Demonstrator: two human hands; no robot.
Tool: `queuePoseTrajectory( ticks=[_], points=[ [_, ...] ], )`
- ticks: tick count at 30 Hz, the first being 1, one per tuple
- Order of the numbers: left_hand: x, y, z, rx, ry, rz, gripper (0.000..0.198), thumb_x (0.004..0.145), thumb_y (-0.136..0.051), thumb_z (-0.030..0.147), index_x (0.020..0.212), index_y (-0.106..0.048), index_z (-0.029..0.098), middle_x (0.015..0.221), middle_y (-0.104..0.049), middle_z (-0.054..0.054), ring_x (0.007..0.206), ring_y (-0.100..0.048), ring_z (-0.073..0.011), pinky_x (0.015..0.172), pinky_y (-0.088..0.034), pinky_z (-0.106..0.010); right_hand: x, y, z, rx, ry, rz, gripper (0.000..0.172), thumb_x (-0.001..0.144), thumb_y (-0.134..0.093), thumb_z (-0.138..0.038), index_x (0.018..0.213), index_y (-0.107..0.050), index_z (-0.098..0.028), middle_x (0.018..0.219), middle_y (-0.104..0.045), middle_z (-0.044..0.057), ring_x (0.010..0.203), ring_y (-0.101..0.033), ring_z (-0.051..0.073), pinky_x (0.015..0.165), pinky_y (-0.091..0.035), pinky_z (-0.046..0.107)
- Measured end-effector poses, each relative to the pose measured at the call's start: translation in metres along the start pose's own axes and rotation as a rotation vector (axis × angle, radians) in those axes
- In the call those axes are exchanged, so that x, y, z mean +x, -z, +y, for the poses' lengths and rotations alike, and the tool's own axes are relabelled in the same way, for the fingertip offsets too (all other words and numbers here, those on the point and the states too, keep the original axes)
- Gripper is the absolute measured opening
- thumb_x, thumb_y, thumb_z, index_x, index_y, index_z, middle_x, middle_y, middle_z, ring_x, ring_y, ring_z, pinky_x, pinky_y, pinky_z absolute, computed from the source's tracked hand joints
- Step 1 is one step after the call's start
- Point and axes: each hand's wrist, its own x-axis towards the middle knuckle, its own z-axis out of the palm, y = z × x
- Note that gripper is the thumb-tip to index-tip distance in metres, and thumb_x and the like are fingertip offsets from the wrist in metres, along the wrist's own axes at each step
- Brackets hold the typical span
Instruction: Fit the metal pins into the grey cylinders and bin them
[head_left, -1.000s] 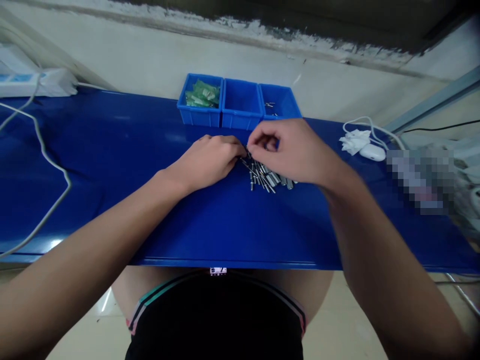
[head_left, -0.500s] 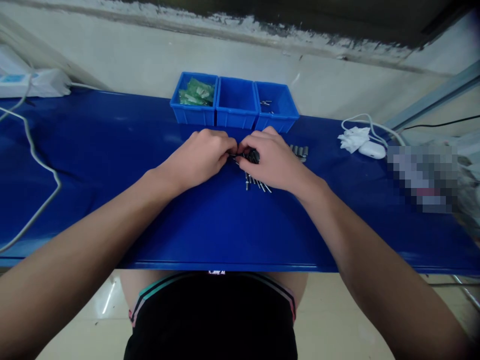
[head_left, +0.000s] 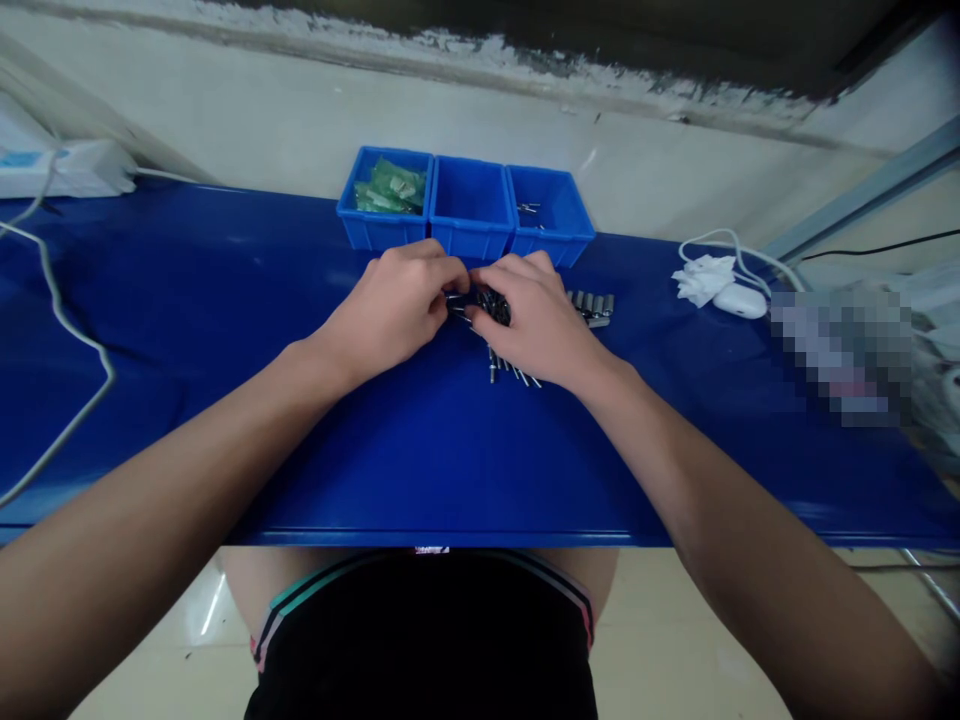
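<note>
Both of my hands work close together over a pile of small, dark and shiny metal parts (head_left: 495, 306) on the blue table. My left hand (head_left: 401, 305) is closed in a pinch on a thin metal pin (head_left: 454, 299), partly hidden by the fingers. Over the pile arches my right hand (head_left: 536, 315), its thumb and forefinger apart, with metal parts showing between them. Several slim metal pins (head_left: 514, 370) lie in a row under and in front of the right palm. Beyond its knuckles, short metal cylinders (head_left: 596, 302) lie side by side.
Three blue bins (head_left: 471, 210) stand joined along the wall: green plastic packets (head_left: 391, 187) in the left one, a few metal pins (head_left: 529, 208) in the right. White cables (head_left: 71, 300) run at the left. A crumpled tissue (head_left: 705, 279) and a white case (head_left: 740, 300) lie at the right.
My left hand has shifted slightly up and left, away from the right one. My right thumb and forefinger have spread apart, so more of the metal pile shows.
</note>
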Motion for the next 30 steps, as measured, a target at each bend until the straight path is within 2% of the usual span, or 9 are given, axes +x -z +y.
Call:
queuePoseTrajectory(
  ticks=[4,7,11,17,21,25,28,30],
  points=[
    [0.001,0.003,0.008,-0.094,-0.017,0.105,0.029,0.084,-0.053,0.008,0.099,-0.075,0.019,0.103,-0.071,-0.007,0.088,-0.07,-0.022,0.081,-0.058,-0.036,0.003,0.0,-0.003,0.031,0.017,0.057,0.015,0.102,-0.057,-0.03,0.106,-0.07,-0.025,0.106,-0.069,0.008,0.104,-0.056,0.031,0.093,-0.043,0.05],
    [0.002,0.004,0.014,-0.147,-0.057,0.217,0.023,0.085,-0.056,0.006,0.095,-0.073,0.018,0.098,-0.07,-0.005,0.086,-0.07,-0.0194,0.082,-0.059,-0.034,0.005,0.002,-0.004,0.039,0.008,0.133,0.017,0.104,-0.055,-0.031,0.097,-0.07,-0.026,0.096,-0.068,0.006,0.099,-0.058,0.029,0.09,-0.045,0.048],
    [0.002,0.004,0.015,-0.208,-0.051,0.296,0.025,0.085,-0.062,0.005,0.102,-0.071,0.021,0.103,-0.071,-0.004,0.083,-0.071,-0.0166,0.08,-0.062,-0.031,0.007,0.003,-0.002,0.082,-0.007,0.202,0.015,0.104,-0.06,-0.034,0.098,-0.072,-0.026,0.096,-0.071,0.005,0.098,-0.061,0.028,0.092,-0.046,0.048],
    [0.002,0.007,0.012,-0.253,-0.049,0.314,0.017,0.089,-0.068,0.009,0.1,-0.072,0.021,0.104,-0.071,-0.003,0.08,-0.074,-0.0147,0.073,-0.064,-0.028,0.006,0.004,-0.002,0.141,-0.016,0.213,0.012,0.102,-0.064,-0.034,0.101,-0.073,-0.027,0.105,-0.075,0.004,0.102,-0.064,0.028,0.098,-0.047,0.049],
    [0.001,0.013,0.016,-0.241,-0.019,0.278,0.014,0.094,-0.066,0.01,0.104,-0.071,0.019,0.11,-0.071,-0.005,0.084,-0.074,-0.0144,0.077,-0.063,-0.028,0.005,0.01,-0.008,0.122,-0.08,0.176,0.013,0.101,-0.062,-0.035,0.1,-0.073,-0.028,0.105,-0.076,0.006,0.106,-0.063,0.03,0.098,-0.046,0.051],
    [0.001,0.016,0.017,-0.171,0.056,0.192,0.017,0.098,-0.067,0.023,0.115,-0.07,0.019,0.118,-0.072,-0.007,0.099,-0.073,-0.0207,0.088,-0.062,-0.037,0.004,0.01,-0.009,0.118,-0.101,0.181,0.015,0.1,-0.059,-0.034,0.1,-0.073,-0.027,0.102,-0.075,0.006,0.105,-0.063,0.031,0.097,-0.046,0.051],
    [0.001,0.014,0.014,-0.067,0.106,0.137,0.022,0.105,-0.058,0.037,0.11,-0.071,0.021,0.113,-0.074,-0.008,0.107,-0.069,-0.0263,0.095,-0.058,-0.046,0.004,0.008,-0.005,0.119,-0.109,0.219,0.018,0.1,-0.056,-0.033,0.101,-0.073,-0.027,0.098,-0.074,0.005,0.102,-0.062,0.028,0.096,-0.045,0.048],
    [0.001,0.013,0.013,-0.029,0.122,0.122,0.028,0.108,-0.051,0.04,0.107,-0.072,0.022,0.112,-0.074,-0.008,0.107,-0.069,-0.0268,0.095,-0.057,-0.046,0.004,0.006,-0.004,0.12,-0.116,0.23,0.018,0.1,-0.056,-0.033,0.101,-0.073,-0.027,0.097,-0.073,0.005,0.101,-0.062,0.028,0.096,-0.045,0.048]
  ],
)
